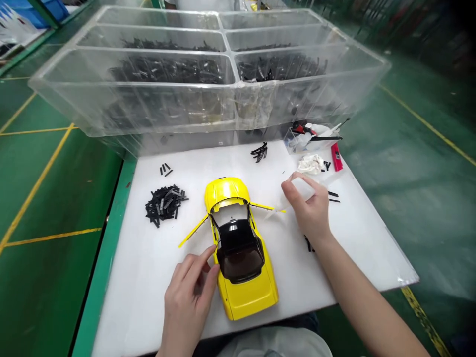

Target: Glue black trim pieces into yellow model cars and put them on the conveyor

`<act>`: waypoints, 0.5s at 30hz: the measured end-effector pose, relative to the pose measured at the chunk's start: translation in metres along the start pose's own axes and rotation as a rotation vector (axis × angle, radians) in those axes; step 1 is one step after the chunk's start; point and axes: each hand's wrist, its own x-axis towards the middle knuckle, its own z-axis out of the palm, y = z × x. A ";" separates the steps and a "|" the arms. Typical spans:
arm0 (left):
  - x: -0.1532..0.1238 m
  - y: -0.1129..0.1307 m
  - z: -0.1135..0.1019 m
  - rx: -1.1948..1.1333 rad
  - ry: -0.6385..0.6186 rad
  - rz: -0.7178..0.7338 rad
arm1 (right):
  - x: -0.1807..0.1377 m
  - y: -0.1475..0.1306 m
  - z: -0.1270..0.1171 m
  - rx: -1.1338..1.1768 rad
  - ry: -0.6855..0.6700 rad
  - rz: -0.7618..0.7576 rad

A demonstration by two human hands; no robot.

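A yellow model car body point(247, 300) with a black roof point(233, 235) lies on the white work surface, its two doors swung outward. At the car's left side is my left hand point(189, 287); its thumb and index fingertips rest against the body, apart from each other. My right hand point(310, 208) is raised to the right of the car, fingers closed around a translucent white squeeze bottle point(303, 188). The bottle's thin pale nozzle points down-left, near the right door point(262, 206). Its outline is partly blurred and hidden by my fingers.
A pile of short black strips point(165, 203) lies left, with several loose strips point(165, 169) above it. Black curved pieces point(259, 151), a crumpled white tissue point(310, 163) and a red object point(336, 157) sit toward the back. Behind stands a clear divided bin point(156, 109) of black parts.
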 end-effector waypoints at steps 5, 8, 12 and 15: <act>0.001 -0.001 0.000 -0.042 0.016 -0.014 | -0.001 0.001 0.005 -0.034 0.018 -0.027; 0.003 0.001 0.000 -0.055 0.031 -0.032 | -0.001 0.002 0.009 -0.006 0.055 -0.017; 0.005 0.006 -0.002 -0.052 0.006 -0.069 | 0.000 0.004 0.015 0.005 0.074 -0.054; 0.006 0.010 -0.003 -0.061 0.002 -0.117 | 0.000 0.005 0.018 -0.018 0.085 -0.067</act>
